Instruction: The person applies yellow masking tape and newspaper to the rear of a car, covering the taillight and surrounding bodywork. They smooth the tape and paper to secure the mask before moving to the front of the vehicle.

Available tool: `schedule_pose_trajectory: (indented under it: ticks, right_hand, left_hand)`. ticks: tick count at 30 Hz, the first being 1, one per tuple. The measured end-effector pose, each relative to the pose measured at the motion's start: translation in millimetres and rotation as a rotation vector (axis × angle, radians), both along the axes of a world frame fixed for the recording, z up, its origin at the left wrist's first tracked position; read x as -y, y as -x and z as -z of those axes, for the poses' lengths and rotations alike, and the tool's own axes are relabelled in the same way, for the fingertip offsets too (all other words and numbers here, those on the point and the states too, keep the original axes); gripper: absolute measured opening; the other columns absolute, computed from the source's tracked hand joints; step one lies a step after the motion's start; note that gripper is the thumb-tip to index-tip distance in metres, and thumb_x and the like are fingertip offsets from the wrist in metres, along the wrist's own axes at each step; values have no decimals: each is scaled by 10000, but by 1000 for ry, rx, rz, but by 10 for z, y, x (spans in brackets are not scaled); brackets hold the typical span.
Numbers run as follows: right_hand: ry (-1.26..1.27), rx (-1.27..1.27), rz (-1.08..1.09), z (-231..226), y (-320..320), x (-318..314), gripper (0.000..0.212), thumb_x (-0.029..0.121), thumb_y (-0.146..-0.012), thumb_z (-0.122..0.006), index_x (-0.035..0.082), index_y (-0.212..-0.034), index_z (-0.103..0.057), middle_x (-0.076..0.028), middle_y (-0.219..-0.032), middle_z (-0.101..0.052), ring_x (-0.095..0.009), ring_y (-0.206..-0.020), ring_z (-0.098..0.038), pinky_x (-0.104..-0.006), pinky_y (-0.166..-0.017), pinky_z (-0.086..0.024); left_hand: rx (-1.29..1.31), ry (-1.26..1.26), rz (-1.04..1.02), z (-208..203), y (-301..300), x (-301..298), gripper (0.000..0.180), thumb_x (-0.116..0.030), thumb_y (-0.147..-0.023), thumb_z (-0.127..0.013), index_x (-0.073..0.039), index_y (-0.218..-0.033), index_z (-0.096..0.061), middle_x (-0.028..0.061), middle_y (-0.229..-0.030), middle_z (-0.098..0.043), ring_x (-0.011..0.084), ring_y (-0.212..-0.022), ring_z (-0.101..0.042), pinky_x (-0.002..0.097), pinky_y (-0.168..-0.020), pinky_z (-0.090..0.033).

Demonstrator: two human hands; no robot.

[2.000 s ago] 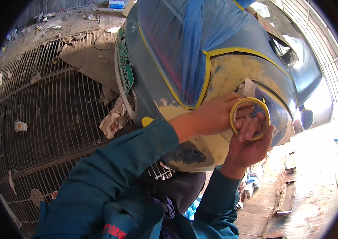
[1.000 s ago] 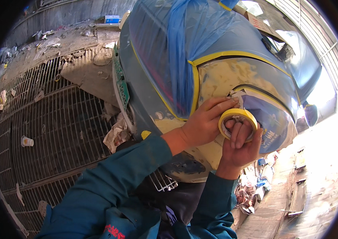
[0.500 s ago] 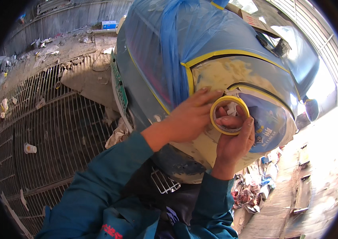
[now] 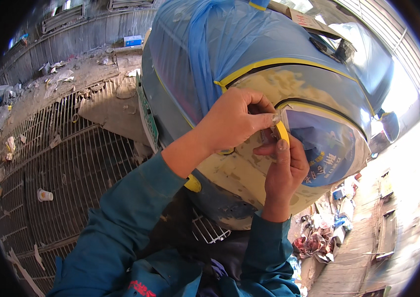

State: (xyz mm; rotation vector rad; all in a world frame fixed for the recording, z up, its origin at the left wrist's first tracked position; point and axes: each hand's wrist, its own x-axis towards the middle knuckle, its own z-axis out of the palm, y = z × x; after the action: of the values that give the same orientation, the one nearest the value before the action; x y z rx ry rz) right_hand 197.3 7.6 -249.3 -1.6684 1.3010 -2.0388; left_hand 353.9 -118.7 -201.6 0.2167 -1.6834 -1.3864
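My right hand grips a roll of yellow masking tape, turned nearly edge-on. At the roll's upper edge, my left hand pinches the tape between thumb and fingertip; the exact bit held is too small to make out. Both hands hover close to a car's corner panel, which is patched with cream-coloured putty. Just right of them, a blue-purple printed sheet covers a rounded part, bordered by yellow tape. Blue plastic film drapes the bodywork above, edged with more yellow tape.
A green plate is on the car's left end. Metal floor grating spreads at left, with a paper cup on it. Crumpled rubbish lies right of the car. A blue box sits near the far wall.
The tape roll has turned from face-on to nearly edge-on. My left hand has changed from spread over the panel to pinching at the roll. The view has shifted slightly.
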Motion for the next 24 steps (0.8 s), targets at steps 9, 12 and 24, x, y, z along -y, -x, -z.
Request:
schedule_pose_trajectory:
  ticks: [9, 12, 24]
  right_hand:
    - [-117, 15, 115, -89, -147, 36, 322, 195, -1211, -648, -84, -1294, -787, -99, -856, -820, -113, -738, -743, -270, -815, -590]
    - [-122, 87, 59, -112, -157, 29, 384, 243, -1233, -597, -82, -1211, -801, -100, -730, -782, -116, -724, -735, -297, -827, -614]
    - [-197, 106, 54, -181, -163, 17, 437, 269, -1248, -557, -74, -1110, -791, -92, -639, -752, -119, -670, -718, -319, -818, -629]
  left_hand:
    - [92, 605, -250, -358, 125, 368, 100, -52, -1006, -804, 23, -1072, -807, 108, -1030, -765, 246, -899, -740, 379, -824, -578]
    - [82, 768, -295, -418, 213, 458, 103, -37, -982, -793, 5, -1074, -813, 132, -1063, -760, 321, -938, -737, 407, -848, -584]
    - [-87, 962, -359, -298, 477, 568, 122, -27, -932, -852, -76, -1043, -860, 54, -1067, -745, 305, -1116, -672, 418, -971, -568]
